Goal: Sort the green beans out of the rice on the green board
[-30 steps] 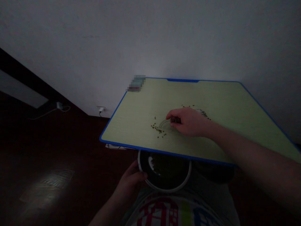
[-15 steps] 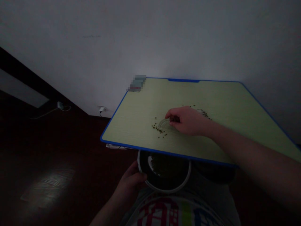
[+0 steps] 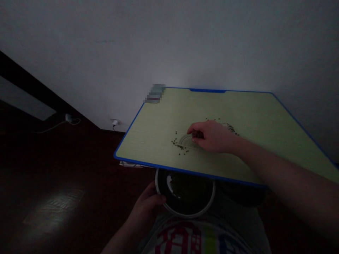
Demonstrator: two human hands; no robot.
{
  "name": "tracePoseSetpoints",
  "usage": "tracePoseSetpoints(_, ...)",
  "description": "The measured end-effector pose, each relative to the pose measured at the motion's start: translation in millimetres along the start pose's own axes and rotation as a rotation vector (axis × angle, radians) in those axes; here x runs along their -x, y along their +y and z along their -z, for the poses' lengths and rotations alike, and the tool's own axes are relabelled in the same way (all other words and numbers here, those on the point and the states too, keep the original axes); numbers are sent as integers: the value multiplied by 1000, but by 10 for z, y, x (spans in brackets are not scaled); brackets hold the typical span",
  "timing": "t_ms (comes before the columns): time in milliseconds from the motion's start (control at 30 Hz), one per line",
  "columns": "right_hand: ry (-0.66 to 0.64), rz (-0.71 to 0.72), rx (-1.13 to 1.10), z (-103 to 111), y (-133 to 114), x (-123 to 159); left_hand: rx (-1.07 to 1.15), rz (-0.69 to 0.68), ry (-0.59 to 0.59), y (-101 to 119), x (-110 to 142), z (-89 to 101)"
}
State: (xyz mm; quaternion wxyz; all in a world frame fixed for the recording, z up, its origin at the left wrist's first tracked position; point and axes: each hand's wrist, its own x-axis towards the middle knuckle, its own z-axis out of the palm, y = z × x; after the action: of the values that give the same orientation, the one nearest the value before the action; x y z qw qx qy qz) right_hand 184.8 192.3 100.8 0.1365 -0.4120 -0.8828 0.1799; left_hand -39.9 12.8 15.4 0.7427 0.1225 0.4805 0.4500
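My right hand (image 3: 212,135) is closed on a clear protractor (image 3: 186,139), which lies against the pale tabletop (image 3: 148,134). Only the protractor's curved left part shows past my fingers. Small dark beans or seeds (image 3: 180,147) are scattered along its left and front edge. More of these grains (image 3: 231,128) lie beyond my wrist on the right. Below the table's front edge, my left hand (image 3: 150,201) grips the left rim of a round bowl (image 3: 186,214) with a dark inside and a pale rim. What lies deep in the bowl is too dark to make out.
The table has a blue edge (image 3: 169,167) and stands against a grey wall (image 3: 212,42). A blurred greyish item (image 3: 155,94) sits at its far left corner. A white plug (image 3: 115,122) with a cord is in the wall at left. Dark floor (image 3: 53,169) lies below.
Almost nothing differs. The view has shifted very slightly, and both hands keep their hold on the protractor and the bowl.
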Motion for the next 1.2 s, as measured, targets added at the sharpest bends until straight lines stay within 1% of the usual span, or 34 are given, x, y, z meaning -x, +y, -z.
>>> tracePoseSetpoints(167,5,19,-18,-37,-12,-26,5,8,4,6,1,-7)
tracePoseSetpoints(300,16,7,-6,-47,-28,-57,23,3,-11,6,-5,-15)
tracePoseSetpoints(567,14,16,-7,-37,-59,-78,5,-11,-10,-28,-33,32)
tracePoseSetpoints(833,4,28,-34,-63,-46,-70,12,-11,-14,-9,1,-16)
tracePoseSetpoints(1067,-21,61,-48,-94,-144,-128,0,-18,3,7,0,-14)
tracePoseSetpoints(1200,-66,75,-72,-94,-182,-101,-1,-6,2,22,32,-43)
